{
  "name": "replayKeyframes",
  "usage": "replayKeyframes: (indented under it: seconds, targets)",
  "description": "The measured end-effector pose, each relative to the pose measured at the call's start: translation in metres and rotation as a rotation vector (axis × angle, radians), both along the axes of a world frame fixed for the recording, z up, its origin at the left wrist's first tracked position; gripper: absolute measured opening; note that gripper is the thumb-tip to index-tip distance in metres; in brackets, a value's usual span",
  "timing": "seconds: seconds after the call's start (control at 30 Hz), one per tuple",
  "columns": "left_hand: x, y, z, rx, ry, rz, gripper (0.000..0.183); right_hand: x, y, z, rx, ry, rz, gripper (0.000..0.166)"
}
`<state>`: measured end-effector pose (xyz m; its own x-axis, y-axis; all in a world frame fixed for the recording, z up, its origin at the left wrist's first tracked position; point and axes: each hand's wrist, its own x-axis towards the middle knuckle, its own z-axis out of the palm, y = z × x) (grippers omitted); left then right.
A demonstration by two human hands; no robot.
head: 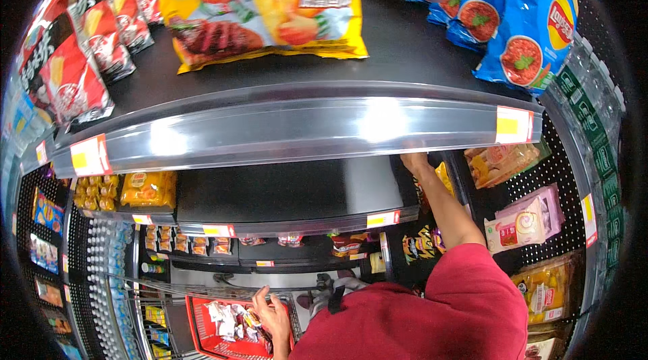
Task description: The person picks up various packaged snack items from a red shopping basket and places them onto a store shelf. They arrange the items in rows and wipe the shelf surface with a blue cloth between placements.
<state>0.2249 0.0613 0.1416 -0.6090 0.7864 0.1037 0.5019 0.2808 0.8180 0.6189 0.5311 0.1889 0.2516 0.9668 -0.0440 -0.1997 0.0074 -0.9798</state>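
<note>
My right hand (415, 161) is raised to the shelf, with its fingers hidden behind the front lip of the upper shelf (304, 122). Yellow and dark snack bags (443, 177) stand just beside that wrist. Low in the view, my left hand (270, 312) is over the side of a red plastic shopping basket (202, 332), its fingers apart and nothing seen in them. Small wrapped snack packs (230, 320) lie inside the basket. On the upper shelf are a large yellow snack bag (273, 30), blue Lay's chip bags (536, 30) and red and black snack bags (76, 81).
A wire shopping cart (167, 291) is around the basket. Price tags line the shelf edges. Yellow packaged goods (148, 189) sit on the lower shelf at left. Packaged breads (516, 226) hang at right, and bottled drinks (597, 132) stand past them.
</note>
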Motion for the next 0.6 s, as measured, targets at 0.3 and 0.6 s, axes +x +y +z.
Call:
replayKeyframes:
  seconds: [0.3,0.6]
  targets:
    - [0.019,0.031,0.021,-0.052,-0.038,-0.073,0.027,-0.057,-0.105,0.051,0.539,-1.445,0.235,0.024]
    - [0.026,0.063,0.056,0.028,-0.369,-0.151,0.027,-0.139,-0.164,0.075,-0.185,-0.381,0.934,0.039]
